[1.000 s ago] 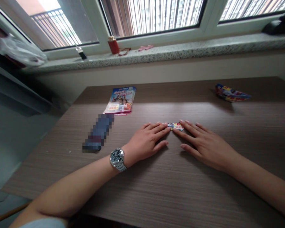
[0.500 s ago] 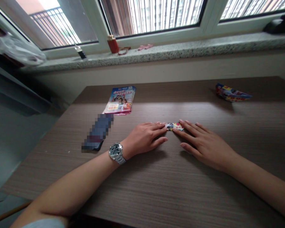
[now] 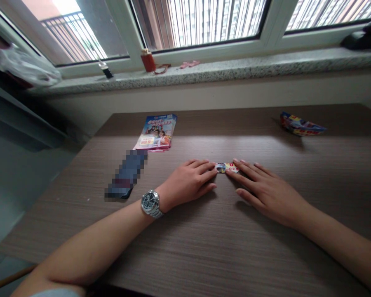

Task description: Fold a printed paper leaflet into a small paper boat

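A narrow folded strip of printed paper (image 3: pixel 224 167) lies flat on the wooden table, its colourful middle showing between my hands. My left hand (image 3: pixel 192 178), with a steel watch (image 3: pixel 150 203) at the wrist, presses its outstretched fingertips on the strip's left end. On the right end rest the fingertips of my right hand (image 3: pixel 261 185), with the fingers spread and the thumb apart. Both ends of the strip are partly hidden under the fingers.
A stack of printed flyers (image 3: pixel 157 133) lies at the back left, with a blurred-out dark phone-like object (image 3: pixel 127 174) before it. A folded paper boat (image 3: pixel 300 125) stands at the back right. On the stone windowsill (image 3: pixel 228 71) sits a red lighter-like object (image 3: pixel 148 61).
Both hands stay on the folded strip, with only slight finger shifts. The whole view has moved a little, so things appear slightly lower.
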Demonstrator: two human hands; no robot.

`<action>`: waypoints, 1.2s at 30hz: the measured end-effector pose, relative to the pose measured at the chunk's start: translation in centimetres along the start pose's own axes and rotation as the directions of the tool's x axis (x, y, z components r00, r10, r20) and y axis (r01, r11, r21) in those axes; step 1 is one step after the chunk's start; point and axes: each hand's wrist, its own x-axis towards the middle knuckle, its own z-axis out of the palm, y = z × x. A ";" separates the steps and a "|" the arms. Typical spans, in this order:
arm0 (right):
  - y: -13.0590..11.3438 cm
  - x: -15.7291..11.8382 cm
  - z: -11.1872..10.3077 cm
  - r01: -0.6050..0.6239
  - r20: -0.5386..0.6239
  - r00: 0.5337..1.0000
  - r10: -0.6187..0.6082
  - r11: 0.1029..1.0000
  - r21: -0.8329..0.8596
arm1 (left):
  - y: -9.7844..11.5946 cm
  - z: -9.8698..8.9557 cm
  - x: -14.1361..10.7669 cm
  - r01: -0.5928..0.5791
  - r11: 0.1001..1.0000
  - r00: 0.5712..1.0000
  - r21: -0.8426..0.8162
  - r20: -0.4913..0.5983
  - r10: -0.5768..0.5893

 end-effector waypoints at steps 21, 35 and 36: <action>-0.8 0.8 0.6 0.048 -0.021 0.999 -0.045 0.992 0.120 | 0.7 0.3 0.2 0.032 0.987 0.989 -0.156 0.148 -0.009; -0.5 0.4 0.9 -0.011 -0.027 1.000 0.013 0.998 0.057 | 1.2 0.3 0.0 0.086 0.991 0.985 -0.100 0.156 -0.069; -0.5 0.4 1.0 -0.019 -0.028 0.999 0.020 0.998 0.054 | 1.2 0.4 0.0 0.085 0.991 0.986 -0.100 0.154 -0.069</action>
